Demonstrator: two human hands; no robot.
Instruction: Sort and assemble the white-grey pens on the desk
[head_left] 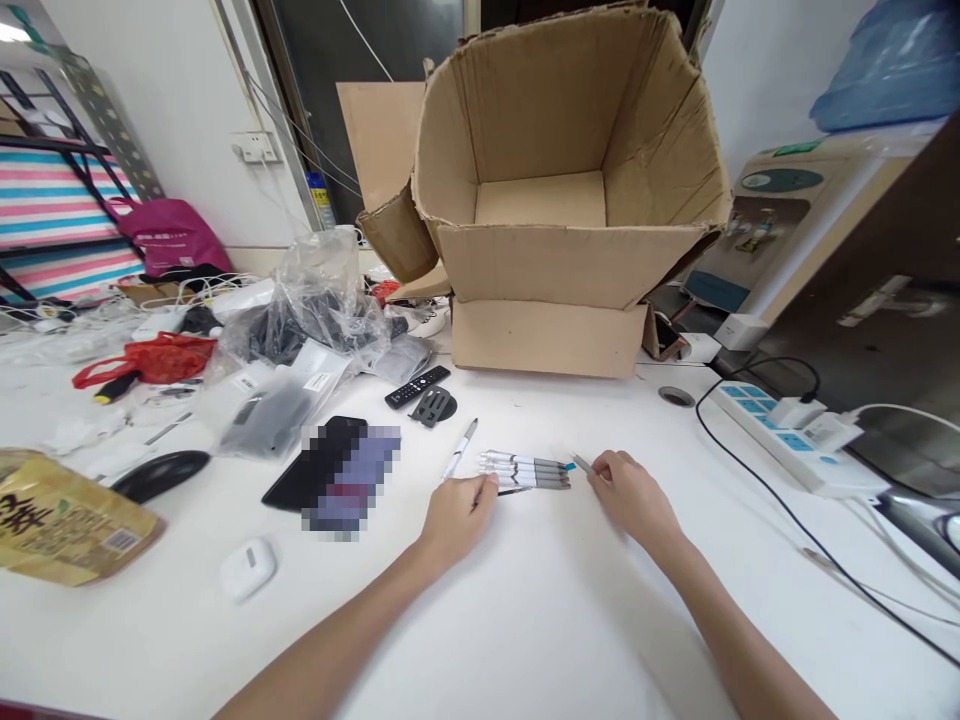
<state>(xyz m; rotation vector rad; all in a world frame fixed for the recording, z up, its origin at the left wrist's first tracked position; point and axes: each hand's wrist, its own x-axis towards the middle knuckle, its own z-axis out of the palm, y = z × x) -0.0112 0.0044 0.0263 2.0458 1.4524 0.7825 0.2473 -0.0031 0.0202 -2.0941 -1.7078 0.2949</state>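
Several white pens with grey ends [536,471] lie side by side in a row on the white table [525,620]. My left hand [459,515] is closed at the row's left end, its fingertips around a thin dark item whose kind I cannot make out. To the right of the row, my right hand [626,488] pinches a slim grey pen [582,464] between thumb and fingers. A small blue piece shows between that pen and the row. Another white and grey pen [460,448] lies apart, slanted, just beyond my left hand.
An open cardboard box [544,335] stands behind the pens. Leftward are a remote [417,387], a partly blurred dark item [319,465], a white case [248,569], a yellow pouch [67,520] and plastic bags [274,410]. A power strip [802,440] with cables lies right.
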